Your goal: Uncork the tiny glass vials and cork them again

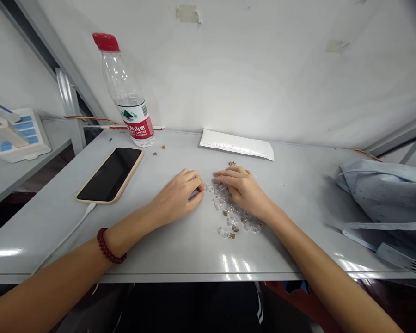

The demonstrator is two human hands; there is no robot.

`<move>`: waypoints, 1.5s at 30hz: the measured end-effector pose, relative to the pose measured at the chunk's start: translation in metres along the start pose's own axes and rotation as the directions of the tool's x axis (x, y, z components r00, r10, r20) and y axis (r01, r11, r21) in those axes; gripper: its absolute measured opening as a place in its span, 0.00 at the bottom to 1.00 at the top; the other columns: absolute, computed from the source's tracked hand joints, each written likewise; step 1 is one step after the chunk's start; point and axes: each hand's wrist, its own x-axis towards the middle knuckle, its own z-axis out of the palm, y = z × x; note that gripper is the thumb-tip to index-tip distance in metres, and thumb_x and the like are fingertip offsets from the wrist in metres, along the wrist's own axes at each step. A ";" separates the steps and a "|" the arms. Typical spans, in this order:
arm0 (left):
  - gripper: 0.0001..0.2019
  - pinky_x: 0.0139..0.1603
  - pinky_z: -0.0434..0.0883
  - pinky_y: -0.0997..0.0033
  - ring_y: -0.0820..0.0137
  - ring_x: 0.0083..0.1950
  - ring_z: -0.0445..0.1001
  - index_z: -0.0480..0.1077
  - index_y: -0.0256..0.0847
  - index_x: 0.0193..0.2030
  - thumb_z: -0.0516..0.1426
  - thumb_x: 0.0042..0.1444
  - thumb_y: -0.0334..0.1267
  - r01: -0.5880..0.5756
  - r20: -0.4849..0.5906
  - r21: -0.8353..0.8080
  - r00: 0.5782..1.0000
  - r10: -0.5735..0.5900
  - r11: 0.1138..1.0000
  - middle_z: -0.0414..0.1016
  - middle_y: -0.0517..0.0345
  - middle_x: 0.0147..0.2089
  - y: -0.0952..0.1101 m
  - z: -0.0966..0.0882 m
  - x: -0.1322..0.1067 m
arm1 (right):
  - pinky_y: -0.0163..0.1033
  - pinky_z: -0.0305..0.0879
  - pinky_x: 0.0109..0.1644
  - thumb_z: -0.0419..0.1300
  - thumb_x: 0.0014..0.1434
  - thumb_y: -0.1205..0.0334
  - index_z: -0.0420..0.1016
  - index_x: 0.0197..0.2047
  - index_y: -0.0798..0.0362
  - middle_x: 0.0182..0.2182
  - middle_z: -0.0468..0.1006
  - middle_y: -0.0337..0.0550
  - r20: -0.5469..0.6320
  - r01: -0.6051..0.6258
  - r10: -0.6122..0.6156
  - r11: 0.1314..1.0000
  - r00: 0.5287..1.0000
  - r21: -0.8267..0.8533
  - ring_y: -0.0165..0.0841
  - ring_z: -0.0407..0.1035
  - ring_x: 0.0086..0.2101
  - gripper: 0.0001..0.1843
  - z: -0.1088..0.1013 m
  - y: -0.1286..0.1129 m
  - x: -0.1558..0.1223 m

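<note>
A heap of several tiny clear glass vials with cork stoppers [233, 218] lies on the grey table [180, 249]. My right hand [244, 188] rests palm down on top of the heap, its fingers bent over some vials. My left hand [178, 196] lies just left of the heap with its fingers curled in, the fingertips pinched near one vial [209, 188] at the heap's edge. What the fingers hold, if anything, is hidden. A red bead bracelet [108, 247] sits on my left wrist.
A phone [111, 175] on a white cable lies at the left. A red-capped water bottle [128, 95] stands by the wall. A white padded envelope [236, 144] lies at the back. Blue cloth [384, 194] covers the right side. Loose corks [158, 150] sit near the bottle.
</note>
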 end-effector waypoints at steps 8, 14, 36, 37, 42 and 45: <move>0.06 0.41 0.68 0.63 0.65 0.40 0.66 0.67 0.38 0.33 0.50 0.59 0.29 0.015 -0.031 0.008 0.999 -0.015 1.000 0.73 0.55 0.34 0.001 -0.002 0.000 | 0.48 0.68 0.45 0.54 0.59 0.73 0.78 0.44 0.54 0.40 0.79 0.48 -0.102 -0.052 0.065 0.991 0.993 0.122 0.38 0.71 0.40 0.15 0.001 0.004 0.003; 0.06 0.40 0.69 0.64 0.65 0.40 0.66 0.69 0.38 0.36 0.51 0.59 0.28 -0.005 -0.092 0.006 0.996 0.005 1.000 0.74 0.54 0.35 0.002 0.000 0.000 | 0.44 0.69 0.43 0.56 0.57 0.75 0.77 0.46 0.58 0.39 0.76 0.50 -0.095 -0.070 0.089 0.980 0.992 0.185 0.36 0.71 0.39 0.15 0.000 0.002 0.001; 0.09 0.40 0.66 0.63 0.67 0.36 0.66 0.68 0.38 0.33 0.50 0.63 0.33 -0.050 -0.089 -0.052 0.995 0.045 0.997 0.71 0.57 0.30 0.015 0.003 -0.001 | 0.42 0.67 0.43 0.53 0.60 0.73 0.71 0.35 0.51 0.36 0.73 0.42 -0.152 0.078 -0.017 0.909 0.988 0.410 0.32 0.69 0.37 0.09 -0.006 -0.024 -0.002; 0.10 0.40 0.65 0.62 0.67 0.36 0.65 0.68 0.38 0.32 0.49 0.63 0.33 -0.042 -0.070 -0.036 0.997 0.039 0.998 0.71 0.57 0.30 0.016 0.002 -0.001 | 0.42 0.67 0.43 0.53 0.60 0.74 0.70 0.34 0.51 0.36 0.73 0.42 -0.149 0.086 -0.027 0.910 0.988 0.406 0.32 0.69 0.38 0.09 -0.006 -0.025 -0.003; 0.11 0.39 0.64 0.62 0.67 0.36 0.65 0.65 0.40 0.28 0.49 0.62 0.35 -0.006 -0.018 -0.102 1.000 0.004 0.995 0.69 0.59 0.28 0.020 -0.002 0.000 | 0.41 0.67 0.44 0.51 0.58 0.77 0.69 0.35 0.52 0.37 0.72 0.42 -0.133 0.080 -0.026 0.906 0.991 0.416 0.31 0.69 0.39 0.11 -0.006 -0.027 -0.004; 0.12 0.40 0.65 0.63 0.67 0.36 0.65 0.64 0.41 0.26 0.49 0.62 0.36 0.057 0.011 -0.222 0.998 -0.056 0.973 0.68 0.61 0.26 0.021 -0.005 0.001 | 0.40 0.67 0.44 0.51 0.57 0.77 0.69 0.35 0.51 0.36 0.73 0.41 -0.117 0.063 -0.012 0.895 0.993 0.442 0.31 0.69 0.38 0.12 -0.009 -0.028 -0.005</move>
